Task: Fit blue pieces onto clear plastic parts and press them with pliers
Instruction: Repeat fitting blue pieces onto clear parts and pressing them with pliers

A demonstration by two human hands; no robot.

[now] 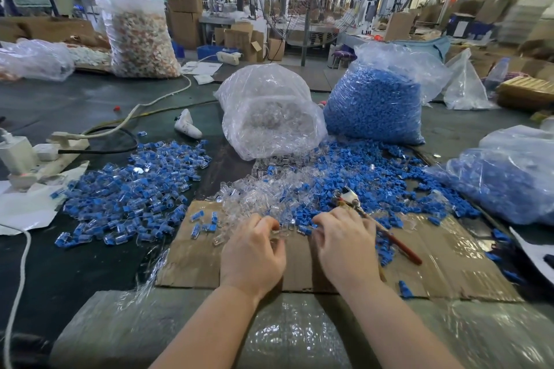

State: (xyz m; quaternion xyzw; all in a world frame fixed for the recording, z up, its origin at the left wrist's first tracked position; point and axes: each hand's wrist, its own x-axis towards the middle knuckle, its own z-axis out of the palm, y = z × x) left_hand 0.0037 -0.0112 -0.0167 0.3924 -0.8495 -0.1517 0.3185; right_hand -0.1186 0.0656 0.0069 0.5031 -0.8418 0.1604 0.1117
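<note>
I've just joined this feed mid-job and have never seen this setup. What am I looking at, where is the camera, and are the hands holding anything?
There is no machine: a person works bare-handed, filmed by one wide-angle camera worn on their head, looking down at the bench. The left hand pinches a clear plastic part; the right hand curls over the loose blue pieces, and what it holds is hidden. Red-handled pliers lie beside it on the cardboard sheet. Further left lies a heap of assembled parts. Behind stand a bag of clear parts and a bag of blue pieces.
</note>
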